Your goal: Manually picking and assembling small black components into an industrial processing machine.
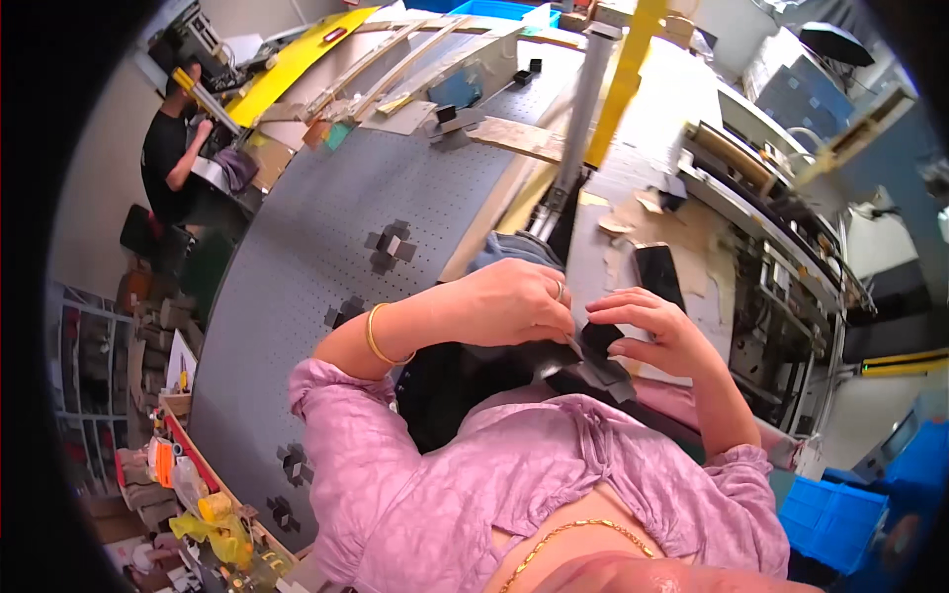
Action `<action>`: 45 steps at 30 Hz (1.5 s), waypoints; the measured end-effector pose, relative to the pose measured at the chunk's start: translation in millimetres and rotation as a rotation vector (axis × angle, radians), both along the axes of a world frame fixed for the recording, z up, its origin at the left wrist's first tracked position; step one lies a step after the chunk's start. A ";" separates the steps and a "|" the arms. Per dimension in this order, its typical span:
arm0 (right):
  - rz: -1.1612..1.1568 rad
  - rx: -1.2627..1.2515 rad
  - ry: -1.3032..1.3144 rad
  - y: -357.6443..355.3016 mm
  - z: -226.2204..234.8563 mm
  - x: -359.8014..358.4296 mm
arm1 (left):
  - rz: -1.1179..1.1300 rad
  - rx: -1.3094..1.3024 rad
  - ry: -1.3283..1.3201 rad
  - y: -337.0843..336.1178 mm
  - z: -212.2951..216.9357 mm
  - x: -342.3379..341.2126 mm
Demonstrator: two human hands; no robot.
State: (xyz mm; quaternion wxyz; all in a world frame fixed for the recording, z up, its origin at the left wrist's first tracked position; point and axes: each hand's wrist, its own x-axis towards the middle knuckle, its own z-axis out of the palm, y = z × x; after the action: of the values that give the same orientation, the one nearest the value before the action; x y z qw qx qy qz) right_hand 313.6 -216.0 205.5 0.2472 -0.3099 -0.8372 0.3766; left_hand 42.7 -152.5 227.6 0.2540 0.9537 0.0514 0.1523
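Head view: a dark flat piece (583, 361) is held between both hands just right of frame centre, close to the body, over the edge of the grey perforated table (326, 198). Left hand (514, 301) is closed over the piece's left part, fingers curled down onto it, thumb hidden. Right hand (647, 326) is pinched on the piece's right upper edge with the fingertips; palm is kept off it. Both grips are narrow and on the piece.

Handling, as judged: thin sheet stock, probably leather or stiffened fabric. It looks light and is carried by fingertips alone. It appears semi-stiff, since corners and a folded flap hold their shape, yet pliable enough to be bent at the fold. Surface shows a slight sheen, so some slip is likely under a loose pinch. Not fragile, but creasing or scuffing can be expected if it is squeezed mid-panel.

Best hold is judged to be at opposite edges, near the fold line, thumb beneath and fingers above.

Similar dark cross-shaped cut pieces (390, 245) are laid flat on the table, left of centre. Another person (173, 158) is seen at upper left, well apart.
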 end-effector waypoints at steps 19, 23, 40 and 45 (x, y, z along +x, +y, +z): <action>-0.750 0.222 0.221 -97.7 -31.1 215.1 | -0.060 -0.065 -0.023 -7.1 -7.1 280.3; -0.853 0.336 0.066 -76.6 -43.2 243.5 | 0.023 0.022 -0.133 9.6 -36.7 315.0; -0.837 0.051 0.361 142.3 -5.3 464.9 | 0.220 -0.474 -0.407 212.1 -16.6 520.2; -0.860 0.384 -0.017 166.0 25.6 493.0 | 0.161 -0.029 -0.418 237.5 12.9 559.4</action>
State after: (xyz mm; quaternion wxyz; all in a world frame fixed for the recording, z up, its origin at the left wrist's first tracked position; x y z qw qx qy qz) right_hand 806.6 -50.0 231.1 0.4269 -0.5805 -0.6892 0.0757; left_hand 602.2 85.0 240.5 0.2598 0.8906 0.0757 0.3656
